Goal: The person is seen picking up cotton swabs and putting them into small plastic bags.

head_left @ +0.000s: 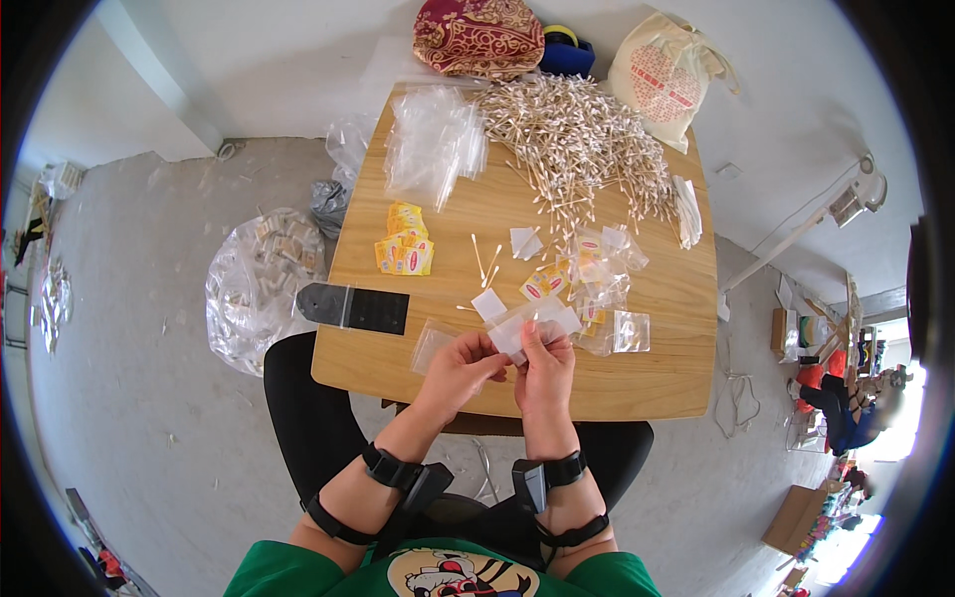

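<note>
Near the table's front edge, my left hand point(460, 372) and my right hand point(545, 378) are closed on a small clear plastic bag point(509, 328). My right thumb presses on it from above, while the left fingers pinch its lower edge. A white square packet point(488, 304) lies just beyond the bag. Another clear bag point(432, 344) rests beside my left hand. To the right sit filled clear bags point(631, 331) and yellow-and-white packets point(544, 283). A few loose cotton swabs point(484, 261) lie in the middle, near a further white square point(525, 243).
A big heap of cotton swabs point(582, 139) covers the far right of the wooden table point(667, 368). Flat clear bags point(428, 149), a stack of yellow packets point(405, 244) and a black strip point(376, 310) are on the left. A cloth bag point(665, 75) stands behind. A filled plastic sack point(261, 284) is on the floor.
</note>
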A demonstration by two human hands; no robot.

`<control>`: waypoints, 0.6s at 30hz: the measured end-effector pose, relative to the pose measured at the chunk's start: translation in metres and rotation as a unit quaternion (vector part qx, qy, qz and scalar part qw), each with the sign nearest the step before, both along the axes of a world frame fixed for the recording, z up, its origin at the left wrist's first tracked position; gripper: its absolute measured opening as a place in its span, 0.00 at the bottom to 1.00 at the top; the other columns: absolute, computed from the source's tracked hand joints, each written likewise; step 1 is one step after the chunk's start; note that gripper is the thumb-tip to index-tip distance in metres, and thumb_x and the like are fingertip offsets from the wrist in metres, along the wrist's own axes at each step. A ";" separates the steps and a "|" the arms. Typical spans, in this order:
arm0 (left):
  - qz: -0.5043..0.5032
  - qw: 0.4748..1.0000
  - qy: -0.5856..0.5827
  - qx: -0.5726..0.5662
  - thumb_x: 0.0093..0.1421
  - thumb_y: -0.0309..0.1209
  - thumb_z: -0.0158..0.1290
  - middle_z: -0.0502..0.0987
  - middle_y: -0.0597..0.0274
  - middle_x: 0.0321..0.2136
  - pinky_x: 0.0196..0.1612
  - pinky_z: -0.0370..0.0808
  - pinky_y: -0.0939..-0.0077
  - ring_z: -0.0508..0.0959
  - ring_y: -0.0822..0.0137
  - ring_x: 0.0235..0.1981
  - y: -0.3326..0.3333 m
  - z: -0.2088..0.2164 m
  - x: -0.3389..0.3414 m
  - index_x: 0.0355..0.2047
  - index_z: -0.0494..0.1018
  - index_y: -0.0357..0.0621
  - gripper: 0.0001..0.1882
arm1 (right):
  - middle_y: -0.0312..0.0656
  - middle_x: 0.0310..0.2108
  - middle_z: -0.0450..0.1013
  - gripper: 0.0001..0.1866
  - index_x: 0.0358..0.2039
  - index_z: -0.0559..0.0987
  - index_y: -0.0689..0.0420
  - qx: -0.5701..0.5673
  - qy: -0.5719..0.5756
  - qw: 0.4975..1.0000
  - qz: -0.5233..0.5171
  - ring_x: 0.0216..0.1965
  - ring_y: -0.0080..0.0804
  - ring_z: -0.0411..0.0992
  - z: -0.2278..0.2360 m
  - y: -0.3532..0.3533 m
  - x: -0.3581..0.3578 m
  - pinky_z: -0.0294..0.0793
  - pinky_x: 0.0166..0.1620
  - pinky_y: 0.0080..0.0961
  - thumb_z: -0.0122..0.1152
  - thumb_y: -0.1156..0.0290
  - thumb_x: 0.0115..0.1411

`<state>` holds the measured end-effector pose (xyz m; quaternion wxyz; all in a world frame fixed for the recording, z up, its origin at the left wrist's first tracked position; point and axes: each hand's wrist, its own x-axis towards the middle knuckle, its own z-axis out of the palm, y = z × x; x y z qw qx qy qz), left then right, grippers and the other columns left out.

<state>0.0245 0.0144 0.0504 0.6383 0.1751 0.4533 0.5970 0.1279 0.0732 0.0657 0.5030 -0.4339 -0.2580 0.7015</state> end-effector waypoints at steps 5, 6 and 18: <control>0.006 0.999 -0.002 -0.046 0.60 0.29 0.57 0.77 0.64 0.30 0.33 0.77 0.80 0.77 0.73 0.28 0.000 0.005 -0.002 0.40 0.74 0.36 0.10 | 0.32 0.29 0.74 0.04 0.31 0.75 0.56 0.137 -0.123 0.980 0.080 0.29 0.17 0.69 -0.007 -0.006 0.005 0.69 0.32 0.18 0.63 0.73 0.60; 0.013 0.998 0.004 -0.058 0.60 0.29 0.57 0.77 0.63 0.28 0.31 0.76 0.80 0.77 0.74 0.26 -0.001 0.001 -0.003 0.38 0.74 0.36 0.09 | 0.31 0.27 0.73 0.05 0.30 0.75 0.55 0.144 -0.132 0.979 0.065 0.27 0.16 0.67 -0.005 -0.008 0.002 0.67 0.31 0.17 0.62 0.72 0.61; 0.128 0.629 0.766 -0.046 0.49 0.26 0.55 0.72 0.53 0.20 0.26 0.71 0.58 0.75 0.49 0.25 0.042 -0.024 -0.116 0.23 0.67 0.40 0.07 | 0.28 0.24 0.66 0.05 0.31 0.71 0.55 0.108 -0.120 0.986 -0.034 0.23 0.13 0.61 -0.029 0.015 0.032 0.59 0.27 0.14 0.59 0.74 0.62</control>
